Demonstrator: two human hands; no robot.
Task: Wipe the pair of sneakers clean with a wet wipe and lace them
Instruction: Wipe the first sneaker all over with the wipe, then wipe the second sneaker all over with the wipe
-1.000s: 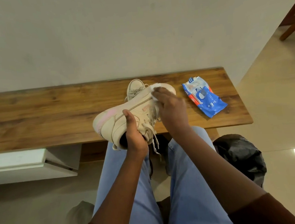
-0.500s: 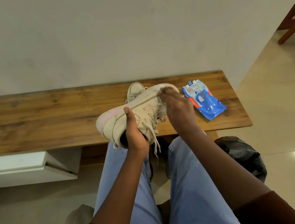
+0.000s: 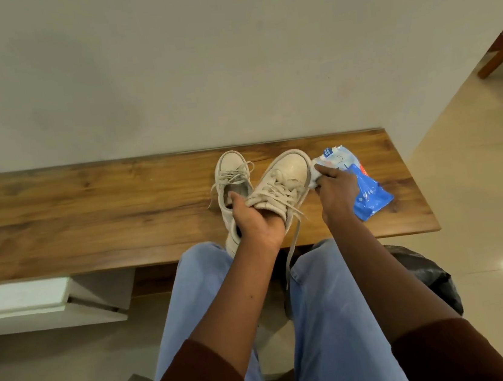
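My left hand [image 3: 252,218] grips a cream sneaker [image 3: 287,179] by its heel opening and holds it upright above the wooden bench [image 3: 88,216], toe pointing away from me. Its loose laces [image 3: 291,242] hang down between my knees. My right hand [image 3: 336,192] pinches a crumpled white wet wipe [image 3: 315,176] against the right side of the sneaker's toe. The second cream sneaker [image 3: 230,174] stands on the bench just left of the held one, partly hidden behind my left hand.
A blue wet-wipe pack [image 3: 368,195] lies on the bench under and right of my right hand. A black bag [image 3: 428,273] sits on the tiled floor by my right knee. A white drawer unit [image 3: 45,304] stands under the bench at left.
The held sneaker has turned from lying on its side to upright, toe away from me. My right hand with the wipe has moved from the top of the toe to its right side.
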